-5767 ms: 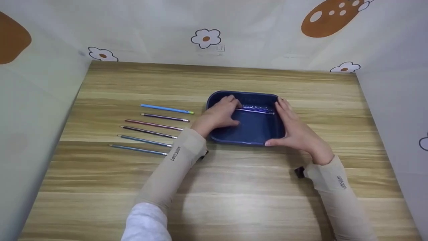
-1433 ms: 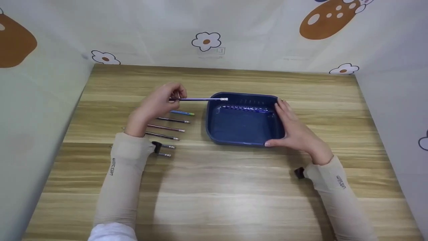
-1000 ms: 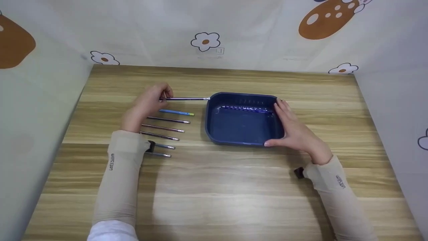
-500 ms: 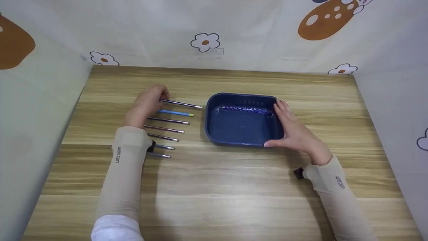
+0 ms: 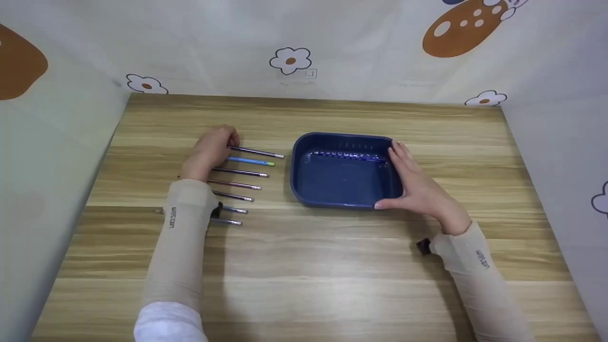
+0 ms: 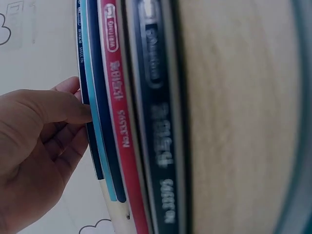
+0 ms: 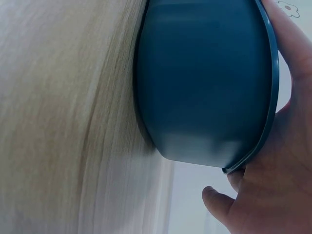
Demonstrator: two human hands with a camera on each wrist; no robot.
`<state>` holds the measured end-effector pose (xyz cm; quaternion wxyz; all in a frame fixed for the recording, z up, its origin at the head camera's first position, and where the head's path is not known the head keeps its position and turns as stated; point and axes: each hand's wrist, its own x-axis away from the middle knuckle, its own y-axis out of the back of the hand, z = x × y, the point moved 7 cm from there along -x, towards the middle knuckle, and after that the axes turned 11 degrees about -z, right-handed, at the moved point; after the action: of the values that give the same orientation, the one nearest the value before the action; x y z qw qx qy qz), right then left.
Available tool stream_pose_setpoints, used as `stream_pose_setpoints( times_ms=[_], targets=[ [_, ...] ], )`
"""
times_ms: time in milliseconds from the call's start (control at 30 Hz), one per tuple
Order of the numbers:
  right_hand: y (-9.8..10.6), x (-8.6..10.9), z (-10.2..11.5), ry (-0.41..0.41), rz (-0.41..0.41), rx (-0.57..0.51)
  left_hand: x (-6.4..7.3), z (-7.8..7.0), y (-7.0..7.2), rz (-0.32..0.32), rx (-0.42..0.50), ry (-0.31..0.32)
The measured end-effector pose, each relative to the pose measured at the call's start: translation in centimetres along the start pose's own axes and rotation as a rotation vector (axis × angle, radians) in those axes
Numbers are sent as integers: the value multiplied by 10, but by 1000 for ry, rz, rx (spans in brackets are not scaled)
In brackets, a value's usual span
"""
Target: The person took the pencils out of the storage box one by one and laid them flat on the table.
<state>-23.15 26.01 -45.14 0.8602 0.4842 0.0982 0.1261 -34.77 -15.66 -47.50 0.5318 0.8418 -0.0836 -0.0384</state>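
Observation:
In the head view my left hand (image 5: 209,149) pinches a dark pencil (image 5: 259,152) at the far end of a row of pencils, left of a dark blue plastic box. The left wrist view has the thumb and fingers of this hand (image 6: 34,131) on the pencil beside a light blue one (image 6: 100,131). My right hand (image 5: 422,190) grips the right end of the box (image 5: 346,205), fingers at the far corner and thumb at the near corner. A shiny purple-blue patterned strip (image 5: 351,156) shows along the box's far inner side; I cannot tell what it is.
Below the pinched pencil lie a blue pencil with a yellow end (image 5: 251,161), a red pencil (image 6: 119,97) and several others, roughly parallel, eraser ends toward the box. My left forearm covers part of them. Patterned white sheets (image 5: 213,61) stand around the wooden table (image 5: 332,285).
My left hand left the box with the dark pencil, moved left, and lowered it to the table above the blue pencil, lining it up with the row. My right hand kept its place.

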Motion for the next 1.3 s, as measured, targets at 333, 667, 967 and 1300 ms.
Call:
stream_pose_setpoints(
  times_ms=[333,667,967,1300],
  targets=[
    [0,0,0,0,-2,3,4,0,1,0,50,29],
    [0,0,2,11,-15,-14,5,-18,8,-24,151,18],
    [-1,0,1,2,-7,-21,6,-48,13,-36,237,-57],
    [0,0,2,16,-22,-31,8,-97,15,-25,336,-193]
  ],
)
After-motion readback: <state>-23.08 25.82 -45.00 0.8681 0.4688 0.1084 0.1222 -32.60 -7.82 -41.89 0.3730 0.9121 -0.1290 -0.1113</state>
